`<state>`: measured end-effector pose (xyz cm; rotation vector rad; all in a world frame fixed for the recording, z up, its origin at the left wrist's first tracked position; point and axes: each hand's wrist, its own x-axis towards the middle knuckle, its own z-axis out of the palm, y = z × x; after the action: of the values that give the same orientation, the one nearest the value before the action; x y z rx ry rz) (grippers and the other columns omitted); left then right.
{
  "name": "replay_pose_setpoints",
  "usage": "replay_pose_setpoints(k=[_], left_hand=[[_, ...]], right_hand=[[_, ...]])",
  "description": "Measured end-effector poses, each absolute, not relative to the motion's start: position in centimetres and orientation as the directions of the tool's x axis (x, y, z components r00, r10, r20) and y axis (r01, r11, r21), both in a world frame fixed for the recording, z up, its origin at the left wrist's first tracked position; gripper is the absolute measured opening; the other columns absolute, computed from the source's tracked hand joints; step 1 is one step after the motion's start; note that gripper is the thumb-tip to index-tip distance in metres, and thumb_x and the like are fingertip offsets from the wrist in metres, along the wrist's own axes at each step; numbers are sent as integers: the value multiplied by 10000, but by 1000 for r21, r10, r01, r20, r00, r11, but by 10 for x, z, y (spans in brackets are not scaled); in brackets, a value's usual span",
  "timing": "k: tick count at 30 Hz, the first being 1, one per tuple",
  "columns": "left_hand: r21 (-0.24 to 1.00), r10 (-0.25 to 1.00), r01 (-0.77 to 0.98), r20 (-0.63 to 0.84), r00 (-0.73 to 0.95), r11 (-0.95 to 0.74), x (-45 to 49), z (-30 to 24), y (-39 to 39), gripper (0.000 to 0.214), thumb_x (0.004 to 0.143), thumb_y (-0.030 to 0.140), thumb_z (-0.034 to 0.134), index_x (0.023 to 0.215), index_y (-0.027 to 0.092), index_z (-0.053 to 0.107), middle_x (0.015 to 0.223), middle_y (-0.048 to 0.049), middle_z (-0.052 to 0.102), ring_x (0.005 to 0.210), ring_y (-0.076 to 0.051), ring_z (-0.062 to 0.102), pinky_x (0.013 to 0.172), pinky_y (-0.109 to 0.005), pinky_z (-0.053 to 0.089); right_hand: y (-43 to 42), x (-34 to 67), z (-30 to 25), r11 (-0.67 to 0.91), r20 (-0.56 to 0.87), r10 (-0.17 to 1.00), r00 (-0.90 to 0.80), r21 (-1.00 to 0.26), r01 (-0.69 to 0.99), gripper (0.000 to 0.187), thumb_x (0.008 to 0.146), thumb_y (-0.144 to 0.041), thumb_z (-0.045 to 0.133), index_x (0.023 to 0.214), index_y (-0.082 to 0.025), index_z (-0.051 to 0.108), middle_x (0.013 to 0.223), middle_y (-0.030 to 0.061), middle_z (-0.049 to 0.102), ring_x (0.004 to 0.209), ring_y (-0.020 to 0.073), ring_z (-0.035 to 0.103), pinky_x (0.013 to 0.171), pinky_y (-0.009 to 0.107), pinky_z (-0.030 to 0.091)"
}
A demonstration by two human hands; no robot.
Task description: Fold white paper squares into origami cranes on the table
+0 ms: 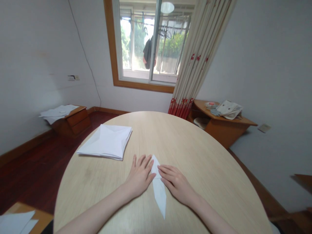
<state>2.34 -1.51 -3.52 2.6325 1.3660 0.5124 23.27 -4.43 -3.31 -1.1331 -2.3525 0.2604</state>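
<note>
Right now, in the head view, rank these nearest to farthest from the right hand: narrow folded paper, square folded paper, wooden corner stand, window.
From the right hand:
1. Narrow folded paper: on the table, at its fingertips.
2. Square folded paper: on the table, to the left.
3. Wooden corner stand: past the table, to the right.
4. Window: far wall, straight ahead.

No text, labels, numbers or signs can be read anywhere.
</note>
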Motion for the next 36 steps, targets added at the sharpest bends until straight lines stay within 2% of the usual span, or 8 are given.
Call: replay_pose_setpoints(k=[9, 14, 20, 25, 31, 36], left_hand=[[211, 830, 803, 139, 540, -557, 20, -24, -13, 504, 925, 446, 521, 1375, 224, 476, 1513, -127, 341, 1380, -377, 288, 1087, -687, 124], [183, 822, 802, 168, 545, -569, 20, -23, -15, 498, 917, 465, 534, 1342, 206, 514, 1503, -134, 359, 1371, -378, 300, 1079, -701, 111], [191, 810, 793, 246, 532, -578, 21, -29, -15, 515, 914, 522, 511, 1321, 209, 533, 1474, -143, 406, 1359, -360, 326, 1089, -684, 115], [188, 801, 789, 288, 525, -585, 21, -33, -15, 489, 899, 499, 548, 1309, 233, 537, 1453, -129, 436, 1324, -352, 366, 1087, -672, 147], [286, 803, 759, 338, 491, -585, 23, -31, -16, 493, 870, 451, 606, 1296, 226, 498, 1379, -100, 508, 1288, -305, 405, 1121, -616, 157], [325, 802, 737, 330, 499, -592, 23, -27, -17, 595, 853, 403, 632, 1367, 215, 399, 1393, -117, 482, 1301, -302, 385, 1127, -609, 149]], right_hand=[[-43, 232, -35, 605, 422, 789, -447, -411, 682, 283, 954, -242, 487, 1188, -240, 646, 1268, 78, 632, 1168, 240, 560, 978, 458, 479], [-43, 234, -37, 544, 390, 827, -405, -372, 752, 349, 938, -305, 514, 1264, -211, 597, 1350, 115, 563, 1229, 278, 516, 1015, 508, 440], [-45, 234, -32, 563, 301, 826, -477, -373, 738, 377, 949, -262, 475, 1316, -241, 563, 1448, 82, 461, 1321, 267, 415, 1060, 503, 394], [-44, 233, -28, 520, 223, 850, -476, -494, 697, 349, 958, -316, 484, 1294, -304, 575, 1488, 41, 405, 1354, 258, 355, 1094, 503, 344], [-43, 234, -27, 381, 132, 901, -413, -697, 607, 349, 957, -403, 484, 1289, -330, 562, 1469, 40, 433, 1355, 258, 344, 1109, 553, 289], [-42, 238, -38, 252, 115, 957, -267, -784, 567, 352, 917, -427, 542, 1229, -287, 628, 1470, 71, 429, 1382, 275, 304, 1109, 594, 266]])
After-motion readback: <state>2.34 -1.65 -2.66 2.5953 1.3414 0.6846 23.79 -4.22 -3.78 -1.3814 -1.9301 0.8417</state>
